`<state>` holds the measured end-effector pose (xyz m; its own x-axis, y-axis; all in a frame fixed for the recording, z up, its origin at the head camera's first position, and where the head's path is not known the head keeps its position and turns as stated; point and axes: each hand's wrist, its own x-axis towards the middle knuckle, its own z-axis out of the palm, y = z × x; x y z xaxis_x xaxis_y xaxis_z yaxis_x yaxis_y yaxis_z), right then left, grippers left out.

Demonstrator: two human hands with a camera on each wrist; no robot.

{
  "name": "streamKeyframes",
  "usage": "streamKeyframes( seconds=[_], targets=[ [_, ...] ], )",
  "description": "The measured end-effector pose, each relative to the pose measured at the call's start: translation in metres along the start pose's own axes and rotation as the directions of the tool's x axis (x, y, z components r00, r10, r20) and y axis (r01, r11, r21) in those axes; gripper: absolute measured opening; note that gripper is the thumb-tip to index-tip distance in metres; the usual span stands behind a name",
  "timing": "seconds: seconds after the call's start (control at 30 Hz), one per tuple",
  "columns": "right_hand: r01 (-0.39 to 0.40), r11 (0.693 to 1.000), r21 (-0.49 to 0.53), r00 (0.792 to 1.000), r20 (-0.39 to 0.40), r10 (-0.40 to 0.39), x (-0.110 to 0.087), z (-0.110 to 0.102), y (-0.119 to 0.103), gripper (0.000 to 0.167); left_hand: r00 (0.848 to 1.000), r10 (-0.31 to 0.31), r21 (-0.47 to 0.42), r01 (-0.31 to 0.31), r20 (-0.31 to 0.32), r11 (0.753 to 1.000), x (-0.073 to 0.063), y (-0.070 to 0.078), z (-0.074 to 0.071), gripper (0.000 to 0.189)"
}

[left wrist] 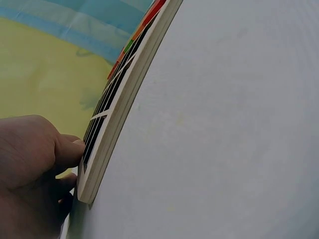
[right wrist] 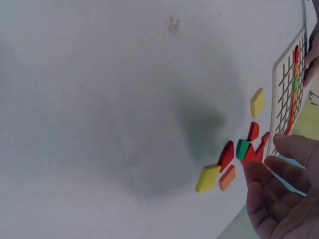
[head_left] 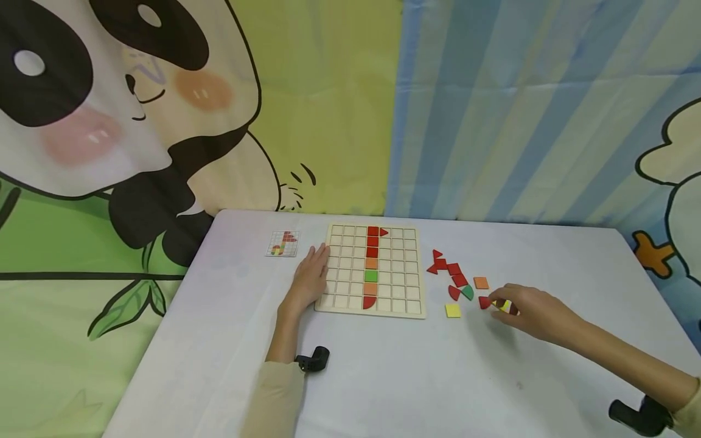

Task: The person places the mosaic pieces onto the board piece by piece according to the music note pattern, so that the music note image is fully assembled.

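Observation:
A wooden grid board [head_left: 342, 277] lies on the table, with a column of red, orange and green pieces in its cells. My left hand [head_left: 311, 277] rests along the board's left edge. In the left wrist view, the thumb of that hand [left wrist: 32, 164] touches the rim near a corner. Over the loose pieces at the right hovers my right hand [head_left: 533, 311], thumb and forefinger apart. Nothing sits between those fingers in the right wrist view. Below it, a yellow piece [right wrist: 208, 178] lies beside a red quarter-round piece [right wrist: 227, 155] and an orange square [right wrist: 228, 178].
A small pattern card [head_left: 282, 243] lies left of the board. Right of the board are several red pieces [head_left: 453, 268], a green quarter-round [head_left: 467, 292] and a yellow square [head_left: 453, 311]. A printed curtain [head_left: 328, 109] hangs behind the white table [head_left: 383, 377].

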<state>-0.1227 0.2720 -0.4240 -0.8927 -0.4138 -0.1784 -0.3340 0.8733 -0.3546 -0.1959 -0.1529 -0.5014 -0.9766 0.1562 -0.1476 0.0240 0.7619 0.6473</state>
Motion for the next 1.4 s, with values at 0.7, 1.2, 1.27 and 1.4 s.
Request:
streamKeyframes(
  seconds=[0.7, 1.2, 1.27, 1.4],
  targets=[
    [0.057, 0.950, -0.308, 0.996, -0.055, -0.077, 0.071, 0.025, -0.012, 0.034, 1.000, -0.009, -0.023, 0.009, -0.003, 1.000, -0.001, -0.002, 0.005, 0.053],
    [0.102, 0.950, -0.295, 0.991, -0.055, -0.123, 0.112, 0.019, 0.024, 0.029, 1.000, -0.007, -0.012, 0.007, -0.007, 1.000, -0.001, 0.001, 0.005, 0.053],
    [0.112, 0.953, -0.281, 0.988, -0.067, -0.136, 0.115, 0.018, 0.027, 0.025, 1.000, -0.008, -0.011, 0.008, -0.008, 1.000, -0.001, 0.001, 0.004, 0.053],
    [0.105, 0.966, -0.234, 0.987, -0.092, -0.130, 0.123, 0.017, 0.031, 0.028, 1.000, -0.013, -0.009, 0.013, -0.012, 1.000, 0.000, 0.000, 0.002, 0.053]
  ],
)
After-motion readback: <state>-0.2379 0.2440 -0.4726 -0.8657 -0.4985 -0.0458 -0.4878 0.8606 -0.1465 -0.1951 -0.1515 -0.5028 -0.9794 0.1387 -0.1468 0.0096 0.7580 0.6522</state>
